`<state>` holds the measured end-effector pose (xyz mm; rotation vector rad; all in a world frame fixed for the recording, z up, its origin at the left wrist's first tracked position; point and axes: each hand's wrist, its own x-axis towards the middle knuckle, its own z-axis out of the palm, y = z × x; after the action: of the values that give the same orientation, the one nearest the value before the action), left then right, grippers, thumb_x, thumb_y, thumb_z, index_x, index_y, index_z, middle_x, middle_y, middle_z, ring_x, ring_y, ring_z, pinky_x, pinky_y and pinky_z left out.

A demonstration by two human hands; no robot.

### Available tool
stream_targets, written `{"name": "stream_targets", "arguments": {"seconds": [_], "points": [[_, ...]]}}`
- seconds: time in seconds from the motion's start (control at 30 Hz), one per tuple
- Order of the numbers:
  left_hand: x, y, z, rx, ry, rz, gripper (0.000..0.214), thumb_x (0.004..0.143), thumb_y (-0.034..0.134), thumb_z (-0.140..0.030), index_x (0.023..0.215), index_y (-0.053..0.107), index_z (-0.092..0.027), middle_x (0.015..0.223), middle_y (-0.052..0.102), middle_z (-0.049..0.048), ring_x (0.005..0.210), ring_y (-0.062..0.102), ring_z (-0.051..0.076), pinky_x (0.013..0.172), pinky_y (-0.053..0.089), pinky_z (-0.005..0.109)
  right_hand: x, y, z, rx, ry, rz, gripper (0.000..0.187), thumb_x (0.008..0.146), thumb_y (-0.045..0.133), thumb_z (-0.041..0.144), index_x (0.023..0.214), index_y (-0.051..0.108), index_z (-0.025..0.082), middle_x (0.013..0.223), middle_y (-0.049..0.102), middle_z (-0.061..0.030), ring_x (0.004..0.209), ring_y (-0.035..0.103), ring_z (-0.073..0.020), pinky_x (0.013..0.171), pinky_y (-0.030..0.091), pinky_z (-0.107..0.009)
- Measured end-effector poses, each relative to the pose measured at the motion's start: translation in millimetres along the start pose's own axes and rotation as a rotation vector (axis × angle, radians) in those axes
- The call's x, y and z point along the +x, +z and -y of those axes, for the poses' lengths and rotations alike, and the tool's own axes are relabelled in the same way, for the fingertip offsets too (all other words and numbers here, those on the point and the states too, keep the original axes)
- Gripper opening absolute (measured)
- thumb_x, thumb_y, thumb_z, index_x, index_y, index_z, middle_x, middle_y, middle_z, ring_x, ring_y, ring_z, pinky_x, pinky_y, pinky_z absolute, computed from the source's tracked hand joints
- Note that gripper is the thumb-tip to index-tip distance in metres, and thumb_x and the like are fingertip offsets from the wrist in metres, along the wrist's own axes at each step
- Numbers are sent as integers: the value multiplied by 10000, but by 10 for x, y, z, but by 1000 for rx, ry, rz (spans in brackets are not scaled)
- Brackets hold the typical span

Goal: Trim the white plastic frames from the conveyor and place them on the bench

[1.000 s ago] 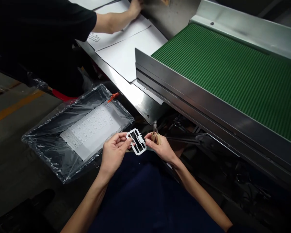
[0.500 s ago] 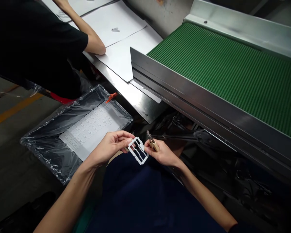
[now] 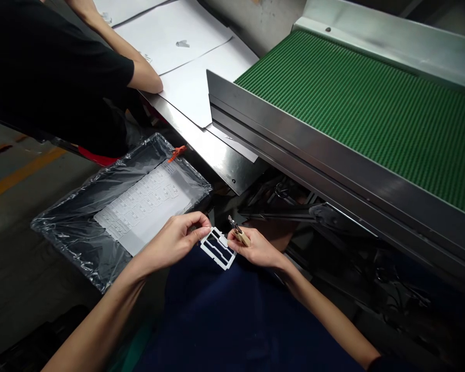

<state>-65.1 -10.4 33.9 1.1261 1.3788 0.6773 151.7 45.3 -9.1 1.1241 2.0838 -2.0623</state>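
In front of my lap, my left hand [image 3: 172, 240] pinches the upper left corner of a thin white plastic frame [image 3: 223, 241] between thumb and fingertips. The frame has long open slots and is tilted. My right hand [image 3: 261, 249] is closed around small nippers with beige handles [image 3: 243, 237], their metal jaws pointing up and away from me. The thumb and fingertips of that hand also touch the frame's right edge. Most of the nippers' handles are hidden in the palm.
To the left, a plastic-lined tray [image 3: 70, 201] holds rows of thin flat pieces [image 3: 139, 199] on a white sheet; an orange clip [image 3: 177, 153] sits at its edge. A green conveyor belt [image 3: 364, 113] runs on the right. A co-worker's arm [image 3: 145, 77] rests at the paper-covered table [image 3: 194, 101].
The frame has moved slightly down and left and tipped flatter. My left fingers have shifted to its upper corner, and the nippers have moved slightly left. The co-worker's arm has shifted left.
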Motion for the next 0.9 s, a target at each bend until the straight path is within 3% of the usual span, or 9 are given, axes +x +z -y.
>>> {"name": "stream_targets", "arguments": {"seconds": [0.1, 0.27, 0.5, 0.57, 0.63, 0.7, 0.8, 0.9], "points": [[-27, 4, 21, -30, 65, -20, 192, 866, 516, -312, 764, 561, -155, 1061, 582, 65, 864, 542, 169, 742, 413, 283, -1, 56, -25, 53, -17, 70, 205, 835, 525, 361, 809, 515, 158, 671, 434, 38, 602, 355, -72, 553, 301, -196], [-121, -62, 96, -258, -89, 45, 209, 855, 541, -343, 930, 568, -150, 872, 611, 54, 788, 563, 163, 692, 445, 274, -7, 117, -68, 129, -9, 87, 225, 847, 509, 375, 818, 501, 152, 674, 411, 35, 613, 343, -76, 563, 297, -202], [-137, -46, 119, -191, -128, 136, 193, 863, 527, -333, 788, 557, -158, 688, 548, -9, 642, 487, 118, 595, 396, 241, 6, 78, -82, 86, 7, 109, 246, 847, 511, 400, 828, 507, 154, 679, 420, 34, 609, 342, -76, 556, 289, -204], [-118, -37, 114, -98, -77, 109, 184, 870, 518, -314, 768, 552, -165, 734, 560, -4, 672, 494, 121, 615, 390, 246, 9, 77, -80, 96, 15, 119, 255, 847, 508, 410, 829, 504, 156, 679, 422, 35, 607, 344, -75, 556, 290, -203], [-97, -25, 112, -32, 11, 57, 159, 866, 524, -280, 761, 556, -165, 904, 588, 23, 787, 523, 138, 692, 399, 258, 15, 86, -82, 107, 10, 125, 257, 848, 507, 414, 830, 501, 158, 687, 427, 34, 611, 350, -74, 563, 296, -204], [-77, -10, 120, -63, 67, 54, 144, 866, 523, -264, 771, 564, -163, 1023, 584, 44, 864, 536, 156, 737, 404, 268, 26, 99, -86, 120, -10, 137, 252, 844, 512, 410, 831, 498, 159, 693, 427, 34, 613, 351, -74, 568, 300, -204], [-49, 9, 139, -156, 35, 137, 158, 877, 504, -281, 810, 581, -160, 941, 609, 50, 809, 553, 162, 685, 414, 270, 30, 90, -68, 113, -29, 170, 245, 844, 504, 403, 819, 495, 160, 690, 430, 36, 611, 356, -73, 575, 310, -203], [-30, 6, 135, -117, 15, 164, 169, 876, 504, -295, 833, 590, -156, 890, 619, 46, 798, 556, 167, 690, 414, 274, -17, -11, 31, -57, 9, 160, 272, 831, 501, 441, 838, 505, 169, 708, 477, 29, 624, 402, -83, 583, 322, -210]]}}
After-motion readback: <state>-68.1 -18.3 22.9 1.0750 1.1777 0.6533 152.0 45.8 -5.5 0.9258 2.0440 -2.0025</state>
